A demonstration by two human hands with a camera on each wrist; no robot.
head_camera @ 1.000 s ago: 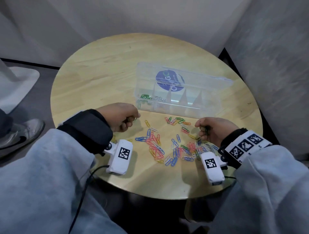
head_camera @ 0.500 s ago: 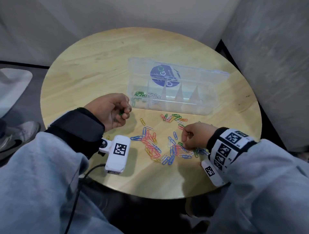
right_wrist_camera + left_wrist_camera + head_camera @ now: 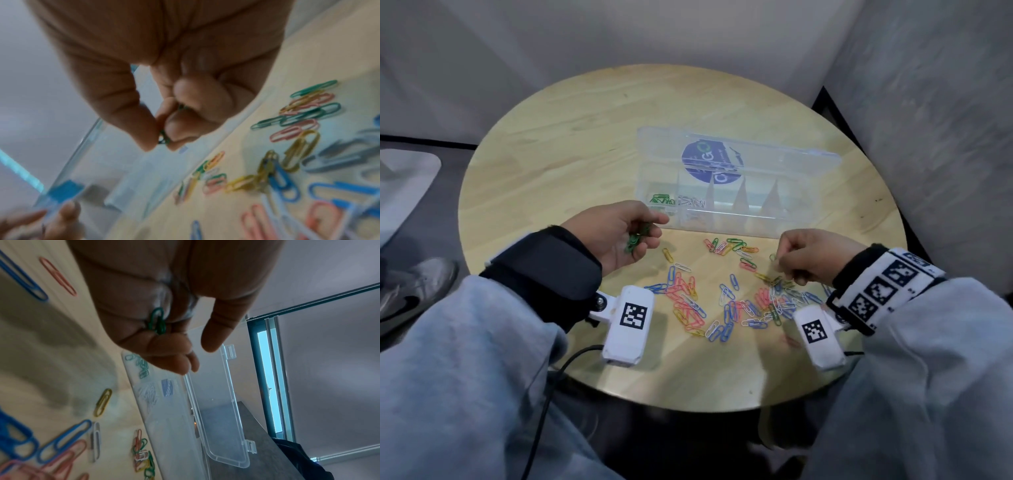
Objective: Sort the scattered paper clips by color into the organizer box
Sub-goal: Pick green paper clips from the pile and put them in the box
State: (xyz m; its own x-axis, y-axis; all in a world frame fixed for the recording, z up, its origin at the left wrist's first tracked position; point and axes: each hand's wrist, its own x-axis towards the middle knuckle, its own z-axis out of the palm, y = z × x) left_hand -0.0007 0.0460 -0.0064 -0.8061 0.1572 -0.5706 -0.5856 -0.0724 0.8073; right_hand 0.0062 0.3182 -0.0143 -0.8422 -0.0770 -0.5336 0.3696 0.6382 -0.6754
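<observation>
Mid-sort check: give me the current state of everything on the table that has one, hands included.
organizer box: open, lid tipped back.
leftmost compartment: holds green clips.
second compartment: holds white clips.
other compartments: look empty.
left hand: holds several green clips, close to the box.
right hand: pinches one green clip above the pile.
loose clips: mixed colours, unsorted on the table.

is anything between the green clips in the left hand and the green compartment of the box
Nothing visible: the left hand holds green clips just short of the open organizer box, whose leftmost compartment with green clips lies uncovered beyond its low front wall.
</observation>
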